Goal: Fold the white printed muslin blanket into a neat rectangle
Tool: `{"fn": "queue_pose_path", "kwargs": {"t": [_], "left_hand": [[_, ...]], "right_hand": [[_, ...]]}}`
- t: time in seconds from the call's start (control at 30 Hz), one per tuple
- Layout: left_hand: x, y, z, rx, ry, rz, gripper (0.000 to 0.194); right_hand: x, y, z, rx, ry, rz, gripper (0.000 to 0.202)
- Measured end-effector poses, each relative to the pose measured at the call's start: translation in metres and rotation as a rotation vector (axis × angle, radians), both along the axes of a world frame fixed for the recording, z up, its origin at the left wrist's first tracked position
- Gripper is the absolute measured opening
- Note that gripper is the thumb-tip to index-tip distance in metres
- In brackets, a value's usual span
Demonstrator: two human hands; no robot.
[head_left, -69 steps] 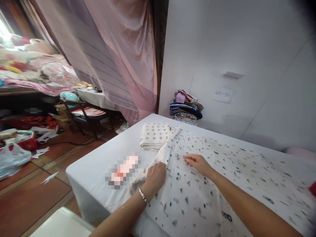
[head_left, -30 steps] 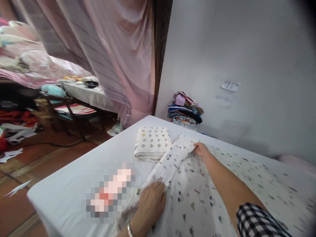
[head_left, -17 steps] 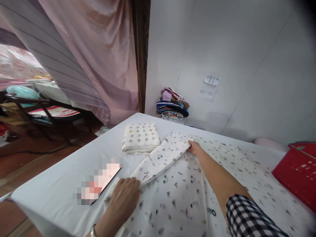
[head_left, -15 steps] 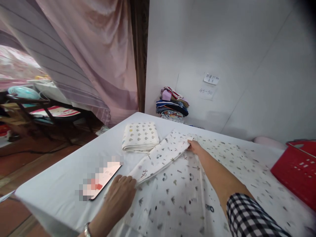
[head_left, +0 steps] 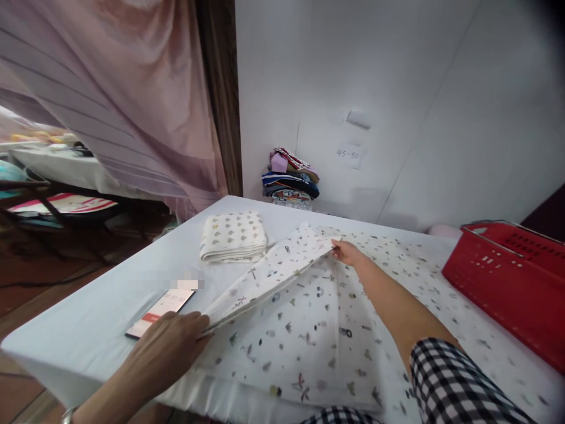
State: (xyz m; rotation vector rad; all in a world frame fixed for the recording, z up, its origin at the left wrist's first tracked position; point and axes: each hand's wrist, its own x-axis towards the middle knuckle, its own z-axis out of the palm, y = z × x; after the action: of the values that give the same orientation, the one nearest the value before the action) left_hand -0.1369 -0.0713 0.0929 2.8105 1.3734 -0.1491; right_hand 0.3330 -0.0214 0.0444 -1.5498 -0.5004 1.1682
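Note:
A white cloth (head_left: pixel 304 330) with small printed figures lies spread over the table, one long edge folded over and lifted a little. My left hand (head_left: pixel 180 335) is closed on the near left end of that fold, beside a phone (head_left: pixel 161 312). At the fold's far right end, my right hand (head_left: pixel 345 252) pinches the cloth edge between thumb and fingers. Between the two hands the fold is drawn out straight. Behind it sits a folded white cloth (head_left: pixel 233 235) with a grey and yellow print, touched by neither hand.
The white-covered table (head_left: pixel 88 312) ends at the left in a corner. A red plastic basket (head_left: pixel 507 282) stands at the right. Against the wall is a pile of folded clothes (head_left: pixel 291 179). A pink curtain (head_left: pixel 168 88) hangs at the back left.
My left hand has drawn its end of the fold left and toward me, and the fold is longer and tauter. The view has turned right, showing more of the basket.

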Motion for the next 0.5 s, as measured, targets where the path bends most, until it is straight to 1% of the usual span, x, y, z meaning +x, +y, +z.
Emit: {"fn": "queue_pose_path", "kwargs": {"t": [0.13,0.23,0.37,0.43,0.5], "left_hand": [[-0.004,-0.004,0.005,-0.022,-0.026,-0.047,0.021],[-0.009,-0.007,0.003,-0.034,-0.027,-0.019,0.021],[-0.012,-0.015,-0.002,-0.045,0.019,0.004,0.021],[-0.011,-0.018,-0.004,-0.070,0.063,0.041,0.021],[-0.012,-0.018,-0.005,-0.102,0.058,0.093,0.022]], "right_hand": [[0.007,-0.011,-0.006,-0.006,-0.003,-0.047,0.008],[0.009,-0.018,-0.015,-0.022,-0.027,-0.071,0.002],[0.013,-0.022,-0.029,-0.049,-0.083,-0.092,0.005],[0.014,-0.022,-0.033,-0.068,-0.119,-0.108,0.005],[0.015,-0.022,-0.035,-0.074,-0.142,-0.117,0.005]]}}
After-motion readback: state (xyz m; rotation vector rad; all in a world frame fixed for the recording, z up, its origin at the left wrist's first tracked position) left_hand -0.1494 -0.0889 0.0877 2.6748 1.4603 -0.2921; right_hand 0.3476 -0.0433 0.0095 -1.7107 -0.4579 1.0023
